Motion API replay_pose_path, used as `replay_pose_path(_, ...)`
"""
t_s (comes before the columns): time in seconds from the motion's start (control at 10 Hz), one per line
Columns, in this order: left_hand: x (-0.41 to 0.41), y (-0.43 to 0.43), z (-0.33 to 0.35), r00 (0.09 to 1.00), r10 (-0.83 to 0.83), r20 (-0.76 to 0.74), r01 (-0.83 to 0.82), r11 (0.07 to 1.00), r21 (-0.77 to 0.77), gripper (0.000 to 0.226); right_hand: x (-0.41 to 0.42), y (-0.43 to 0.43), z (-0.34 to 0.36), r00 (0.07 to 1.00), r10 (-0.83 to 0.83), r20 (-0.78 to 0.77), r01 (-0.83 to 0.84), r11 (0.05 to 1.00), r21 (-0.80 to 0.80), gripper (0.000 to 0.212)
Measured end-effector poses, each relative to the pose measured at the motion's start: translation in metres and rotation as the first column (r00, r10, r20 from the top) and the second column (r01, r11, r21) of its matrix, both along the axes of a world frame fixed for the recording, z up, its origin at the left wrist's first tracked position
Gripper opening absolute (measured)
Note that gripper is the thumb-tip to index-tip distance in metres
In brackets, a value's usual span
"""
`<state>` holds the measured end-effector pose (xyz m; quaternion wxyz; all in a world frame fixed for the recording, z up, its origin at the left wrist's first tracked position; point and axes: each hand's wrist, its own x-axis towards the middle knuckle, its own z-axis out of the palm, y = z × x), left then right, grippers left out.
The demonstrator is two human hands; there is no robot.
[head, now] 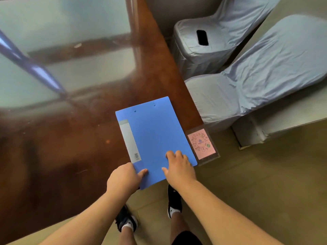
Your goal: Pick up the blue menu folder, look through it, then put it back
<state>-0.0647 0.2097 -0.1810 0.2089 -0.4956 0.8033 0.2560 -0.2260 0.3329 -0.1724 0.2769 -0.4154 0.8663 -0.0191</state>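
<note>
A blue menu folder (155,137) lies closed on the bench (70,138), long axis running away from the person, near corner overhanging. The left hand (123,177) pinches that corner; the right hand (178,167) rests flat on the cover.

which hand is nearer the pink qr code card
Right. The right hand rests on the blue menu folder near its right edge, just beside the pink QR code card. The left hand grips the folder's near left corner, farther away.
</note>
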Motion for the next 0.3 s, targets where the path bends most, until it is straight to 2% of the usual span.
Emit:
replay_pose_path(0.2,-0.013,-0.001,0.001,1.0,-0.007,0.018,0.007,1.0,0.014,0.056,-0.015,0.007,-0.001,1.0,0.022,-0.021,-0.022,0.999,-0.022,0.043)
replay_pose_path(0.3,-0.009,-0.005,0.009,1.0,0.018,0.007,-0.018,0.999,-0.035,0.057,-0.013,0.006,0.0,0.999,0.042,-0.027,-0.042,0.999,0.001,0.042)
